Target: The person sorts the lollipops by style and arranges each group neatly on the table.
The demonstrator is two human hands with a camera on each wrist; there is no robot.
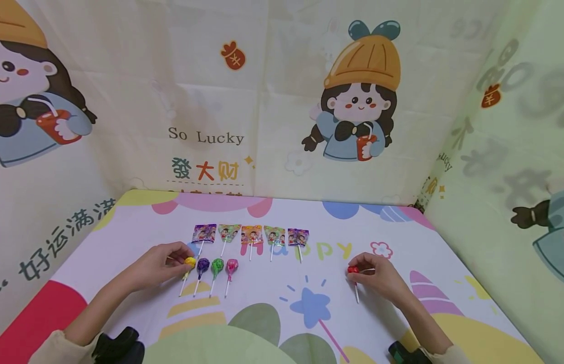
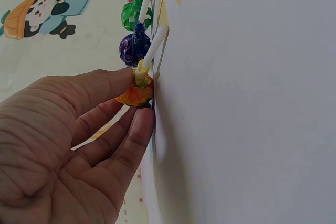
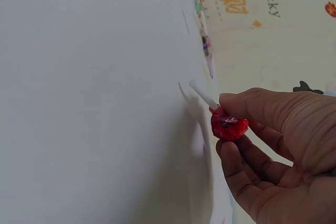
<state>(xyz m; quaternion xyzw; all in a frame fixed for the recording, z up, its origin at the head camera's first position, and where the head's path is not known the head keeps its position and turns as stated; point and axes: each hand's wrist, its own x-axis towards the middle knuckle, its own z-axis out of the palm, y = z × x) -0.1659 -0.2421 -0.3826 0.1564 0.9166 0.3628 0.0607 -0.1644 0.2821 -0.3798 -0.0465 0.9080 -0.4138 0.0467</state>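
At the left end of a row of round-headed lollipops, my left hand [image 1: 156, 265] pinches a yellow lollipop [image 1: 189, 262] by its head, its white stick pointing toward me. Beside it lie a dark purple lollipop [image 1: 202, 266], a green lollipop [image 1: 217, 266] and a pink lollipop [image 1: 232, 266], sticks also toward me. Over on the right, my right hand [image 1: 379, 275] holds a red lollipop [image 3: 229, 128] by its head between thumb and fingers. The red one's stick points down toward the near side, close over the tabletop.
Behind the round lollipops runs a row of several flat-packed lollipops, from a purple packet [image 1: 204, 233] through an orange packet [image 1: 252, 234] to another purple packet [image 1: 298, 236]. The table [image 1: 259, 283] has a printed cover, and a patterned curtain [image 1: 282, 101] hangs at its far edge.
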